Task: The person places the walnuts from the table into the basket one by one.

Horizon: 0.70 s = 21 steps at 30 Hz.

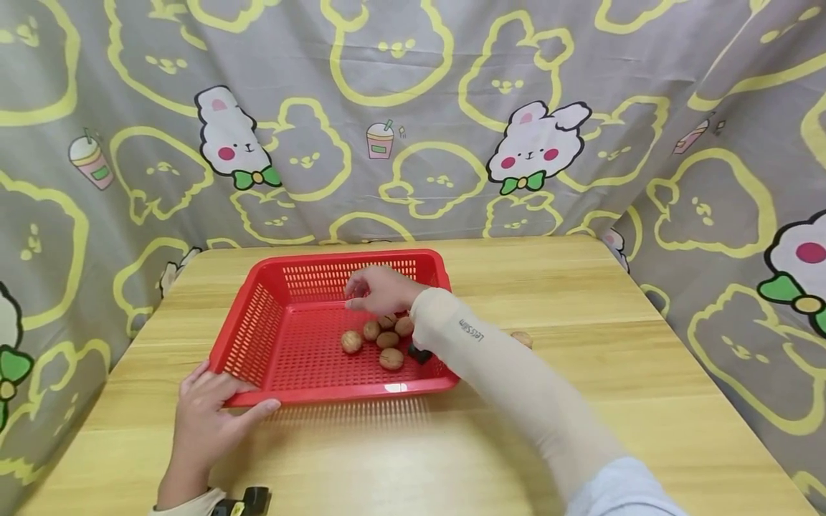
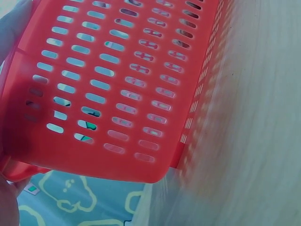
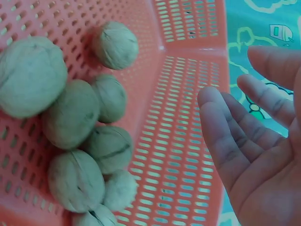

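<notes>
A red plastic basket [image 1: 310,395] with slotted walls stands on the table. My left hand [image 1: 209,419] grips its front left corner, with fingers over the rim and the thumb along the front. Several walnuts [image 1: 390,359] lie together in the right half of the basket; the right wrist view shows the walnuts [image 3: 77,181] close up. Over the basket, just beyond the walnuts, is my right hand [image 1: 383,288]. Its fingers [image 3: 218,129] are loosely bent and hold nothing. The sleeve hides part of the basket's right side.
One more walnut [image 1: 521,338] lies on the wooden table [image 1: 548,279] right of the basket, partly behind the right sleeve [image 1: 516,380]. A patterned curtain [image 1: 413,186] hangs along the table's back and sides.
</notes>
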Tool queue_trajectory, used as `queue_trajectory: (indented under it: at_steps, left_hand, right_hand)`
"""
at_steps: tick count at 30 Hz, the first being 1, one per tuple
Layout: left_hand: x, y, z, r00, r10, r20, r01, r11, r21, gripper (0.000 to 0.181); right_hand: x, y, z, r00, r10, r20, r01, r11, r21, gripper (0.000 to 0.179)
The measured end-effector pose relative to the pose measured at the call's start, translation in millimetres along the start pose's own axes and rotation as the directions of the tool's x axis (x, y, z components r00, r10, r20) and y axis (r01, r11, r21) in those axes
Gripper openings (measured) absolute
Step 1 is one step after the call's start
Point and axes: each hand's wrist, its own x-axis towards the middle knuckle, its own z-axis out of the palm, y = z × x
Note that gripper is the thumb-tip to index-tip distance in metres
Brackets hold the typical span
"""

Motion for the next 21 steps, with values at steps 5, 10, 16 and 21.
queue_trajectory:
  at_steps: [5, 10, 16, 21]
  left_hand:
    - [-0.7, -0.4, 1.0, 1.0, -0.008, 0.002, 0.008, 1.0, -0.002, 0.037]
    - [0.4, -1.9, 1.0, 1.0, -0.006, 0.002, 0.006, 1.0, -0.001, 0.037]
    - [1.3, -1.5, 1.0, 1.0, -0.008, 0.004, 0.008, 1.0, -0.005, 0.037]
    - [0.0, 0.0, 0.3, 1.0, -0.007, -0.001, 0.007, 1.0, -0.004, 0.037]
  right_hand:
    - [-8.6, -4.0, -15.3, 0.999, -0.022, -0.035, 0.021, 1.0, -0.007, 0.023]
    - [-16.9, -7.4, -34.0, 0.995, -0.041, -0.088, 0.037, 0.998, -0.041, 0.027]
    - [-32.1, -0.3, -49.7, 0.987, -0.019, -0.158, 0.014, 0.999, -0.03, 0.025]
    - [-48.7, 17.1, -57.5, 0.974, 0.034, -0.222, -0.029, 0.999, 0.023, 0.021]
